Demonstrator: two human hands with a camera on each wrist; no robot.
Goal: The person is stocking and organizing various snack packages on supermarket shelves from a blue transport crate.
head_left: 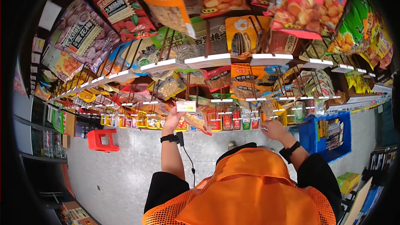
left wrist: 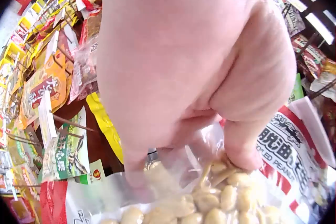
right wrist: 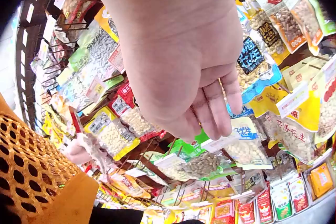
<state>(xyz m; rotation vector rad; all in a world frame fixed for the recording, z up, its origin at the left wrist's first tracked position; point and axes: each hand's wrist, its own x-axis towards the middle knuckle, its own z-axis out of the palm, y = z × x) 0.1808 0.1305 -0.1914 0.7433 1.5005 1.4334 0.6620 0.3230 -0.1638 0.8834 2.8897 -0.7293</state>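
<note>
Clearly the left hand's job: peanut packet at the pegs

The peanut packet (head_left: 199,121) slants from 10 to 4 o'clock, just below the price tag (head_left: 186,106). The left hand (head_left: 172,116) pinches its top edge between thumb and fingers. The right hand (head_left: 274,129) is well apart at 3 o'clock, fingers loose and gripping nothing, beside the lower row of hanging packets (head_left: 227,121).

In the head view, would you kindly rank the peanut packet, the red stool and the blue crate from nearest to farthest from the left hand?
1. peanut packet: in the grip of the left hand itself.
2. red stool: lower down, off to the left.
3. blue crate: far over on the right.
</note>
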